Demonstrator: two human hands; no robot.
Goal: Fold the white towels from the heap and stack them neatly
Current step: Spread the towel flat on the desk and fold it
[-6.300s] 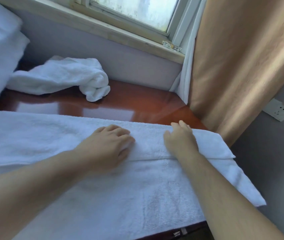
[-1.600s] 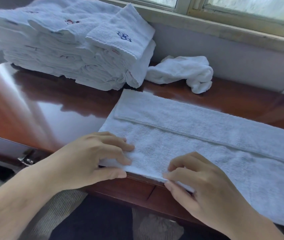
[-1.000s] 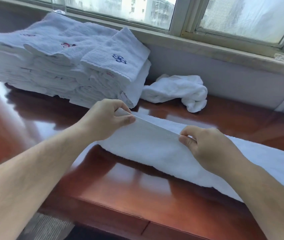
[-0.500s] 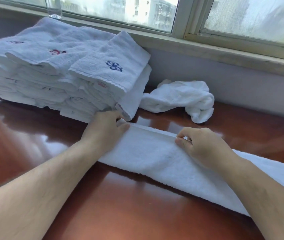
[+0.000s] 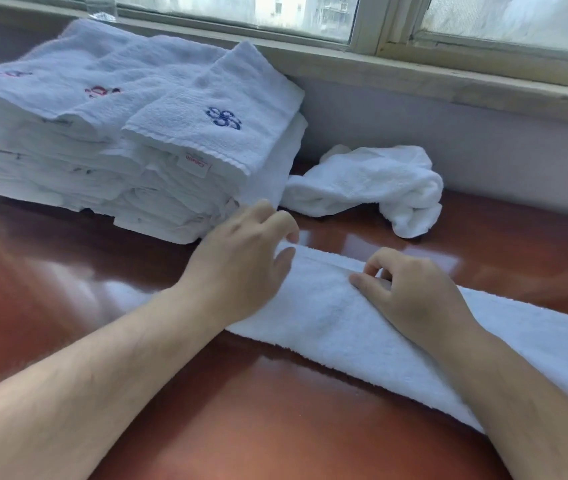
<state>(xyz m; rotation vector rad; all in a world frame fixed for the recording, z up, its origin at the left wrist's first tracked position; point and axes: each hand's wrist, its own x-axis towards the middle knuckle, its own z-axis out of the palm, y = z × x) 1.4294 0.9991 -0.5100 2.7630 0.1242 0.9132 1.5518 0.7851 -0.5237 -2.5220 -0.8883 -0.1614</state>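
Note:
A white towel (image 5: 327,317), folded lengthwise into a long narrow strip, lies across the red-brown table (image 5: 275,427) and runs off to the right. My left hand (image 5: 241,268) hovers over the strip's left end with fingers spread, holding nothing. On the strip's far edge, my right hand (image 5: 414,296) rests with thumb and forefinger pinched on the fold. One crumpled white towel (image 5: 372,181) lies behind, against the wall. A tall stack of folded white towels (image 5: 137,133) with embroidered marks stands at the back left.
A window sill (image 5: 449,81) and a grey wall run along the back of the table. A clear glass (image 5: 100,8) stands on the sill above the stack. Bare glossy tabletop lies to the left and in front of the strip.
Both hands brought the near edge over and laid it on the far side, narrowing the towel. Since half a second ago my left hand has let go and spread its fingers.

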